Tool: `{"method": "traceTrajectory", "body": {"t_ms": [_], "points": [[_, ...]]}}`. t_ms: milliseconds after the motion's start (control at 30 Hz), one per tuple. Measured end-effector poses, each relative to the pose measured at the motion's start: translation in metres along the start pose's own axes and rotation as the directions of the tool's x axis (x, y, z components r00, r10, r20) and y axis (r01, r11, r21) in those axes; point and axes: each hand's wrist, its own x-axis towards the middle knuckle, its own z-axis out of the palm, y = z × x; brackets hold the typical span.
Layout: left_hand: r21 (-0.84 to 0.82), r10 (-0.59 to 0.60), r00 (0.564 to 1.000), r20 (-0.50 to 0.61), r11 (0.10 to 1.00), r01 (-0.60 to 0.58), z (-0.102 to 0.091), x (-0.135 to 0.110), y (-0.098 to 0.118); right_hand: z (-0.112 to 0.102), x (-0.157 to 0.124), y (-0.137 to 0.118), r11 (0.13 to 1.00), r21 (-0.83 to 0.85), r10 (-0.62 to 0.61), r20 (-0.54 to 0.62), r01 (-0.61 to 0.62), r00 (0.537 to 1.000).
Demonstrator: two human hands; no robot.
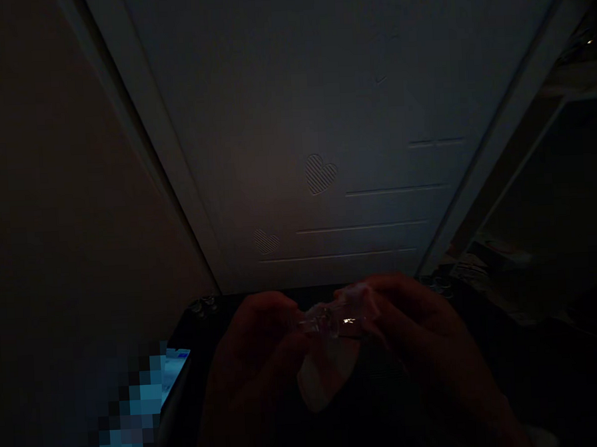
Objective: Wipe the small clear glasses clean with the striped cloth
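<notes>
The scene is very dark. My left hand and my right hand meet low in the middle of the view, fingers curled around a small clear glinting object, perhaps a little glass or plastic piece. A pale scrap hangs just below it, between the hands. Both hands hover above a dark surface. What the object is I cannot make out.
A pale door or panel with two striped heart shapes stands straight ahead. A brownish wall lies left. A glowing blue screen sits at lower left. Dim shelving with clutter is on the right.
</notes>
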Motion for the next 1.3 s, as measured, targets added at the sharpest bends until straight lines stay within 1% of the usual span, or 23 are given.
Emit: {"method": "traceTrajectory", "body": {"t_ms": [200, 267, 333, 467, 633, 833, 1067, 1300], "points": [[0.018, 0.039, 0.999, 0.005, 0.999, -0.039, 0.0038, 0.0005, 0.0003, 0.0019, 0.0012, 0.0007, 0.999, 0.035, 0.007, 0.017, -0.008, 1.000], [0.012, 0.039, 0.999, -0.023, 0.999, -0.038, 0.0057, -0.0006, 0.0005, 0.0015, 0.0014, 0.0006, 0.999, 0.044, 0.008, 0.025, -0.009, 1.000], [0.007, 0.032, 0.996, -0.077, 0.999, -0.031, 0.0067, -0.0013, 0.0004, 0.0004, 0.0014, 0.0007, 0.999, 0.044, 0.011, 0.032, -0.012, 0.999], [0.018, 0.004, 1.000, -0.017, 1.000, -0.004, 0.0056, -0.0010, -0.0001, -0.0014, 0.0005, -0.0002, 1.000, 0.026, 0.009, 0.036, -0.010, 0.999], [0.006, 0.002, 0.997, -0.074, 1.000, -0.001, 0.0069, -0.0019, 0.0002, 0.0016, 0.0007, -0.0015, 0.999, 0.026, 0.027, 0.043, -0.029, 0.999], [0.005, -0.017, 0.999, -0.029, 1.000, 0.018, 0.0073, -0.0027, 0.0012, 0.0032, 0.0010, 0.0005, 1.000, 0.014, -0.023, -0.002, 0.023, 1.000], [-0.026, -0.038, 0.998, -0.053, 0.999, 0.036, 0.0082, -0.0038, 0.0013, -0.0002, -0.0008, 0.0037, 0.999, -0.007, -0.051, 0.000, 0.051, 0.999], [0.040, -0.007, 0.999, -0.041, 0.999, 0.009, 0.0075, -0.0023, 0.0012, -0.0023, -0.0014, 0.0034, 0.996, -0.066, -0.056, -0.001, 0.055, 0.998]]}}
